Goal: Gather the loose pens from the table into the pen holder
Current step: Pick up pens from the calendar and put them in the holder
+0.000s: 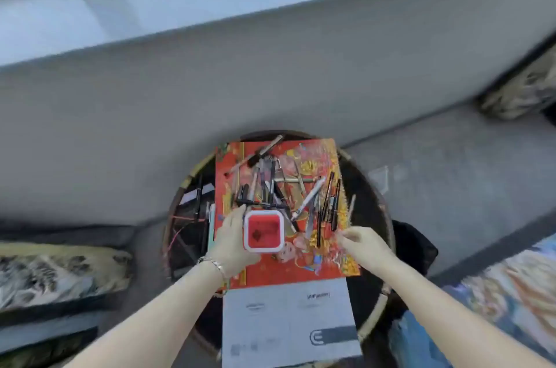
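A square pen holder (264,231), red inside with a white rim, stands upright on a red patterned sheet (313,265) over a small round table (373,202). My left hand (233,239) grips the holder from its left side. Several loose pens (279,187) lie scattered on the sheet just beyond the holder, black, grey and white ones, more of them (329,205) to the right. My right hand (362,239) hovers to the right of the holder near the pens, fingers loosely curled, holding nothing that I can make out. The holder looks empty of pens.
A grey printed sheet (288,325) lies on the near part of the table. Dark items and wires (192,214) sit at the table's left. Patterned cushions (60,271) lie left, right (511,292) and far right (523,91). A grey wall (210,81) rises behind.
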`<state>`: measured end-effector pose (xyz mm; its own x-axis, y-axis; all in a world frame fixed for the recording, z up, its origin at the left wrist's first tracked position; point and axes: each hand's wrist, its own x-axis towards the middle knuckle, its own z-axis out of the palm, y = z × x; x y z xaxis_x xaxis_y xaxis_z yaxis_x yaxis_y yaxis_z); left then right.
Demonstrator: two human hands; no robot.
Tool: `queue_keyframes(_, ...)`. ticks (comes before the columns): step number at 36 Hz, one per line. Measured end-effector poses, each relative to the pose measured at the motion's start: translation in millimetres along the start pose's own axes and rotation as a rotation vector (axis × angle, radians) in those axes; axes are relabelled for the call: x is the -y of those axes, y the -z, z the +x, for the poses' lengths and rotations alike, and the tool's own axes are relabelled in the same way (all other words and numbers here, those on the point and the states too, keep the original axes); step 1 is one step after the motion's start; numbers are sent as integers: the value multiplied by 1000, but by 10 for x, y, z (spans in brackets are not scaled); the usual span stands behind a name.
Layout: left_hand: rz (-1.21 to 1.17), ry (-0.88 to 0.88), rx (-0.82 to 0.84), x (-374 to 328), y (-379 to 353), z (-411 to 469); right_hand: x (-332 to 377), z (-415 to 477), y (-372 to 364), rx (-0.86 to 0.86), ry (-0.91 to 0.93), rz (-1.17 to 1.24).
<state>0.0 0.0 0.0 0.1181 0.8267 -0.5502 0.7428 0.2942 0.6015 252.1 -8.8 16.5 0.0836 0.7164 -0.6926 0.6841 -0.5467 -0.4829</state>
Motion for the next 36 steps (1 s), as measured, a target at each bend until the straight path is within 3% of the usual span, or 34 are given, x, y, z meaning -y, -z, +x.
queue_keyframes(5, -15, -27, -22, 170, -323, 318, -280, 426, -84, -54, -82, 0)
queue_keyframes(12, -89, -40, -199, 138, -508, 347, -373, 952, -194, -326, -146, -16)
queue_keyframes(21, -275, -18, -353, -193, -509, 96, -336, 1229, -396, -403, -145, -111)
queue_keyframes(28, -284, 124, -326, -106, -538, 30, -376, 1284, -446, -388, -110, -166)
queue_keyframes(36, -349, 91, -326, -239, -415, -10, -419, 1142, -223, -188, 5, 167)
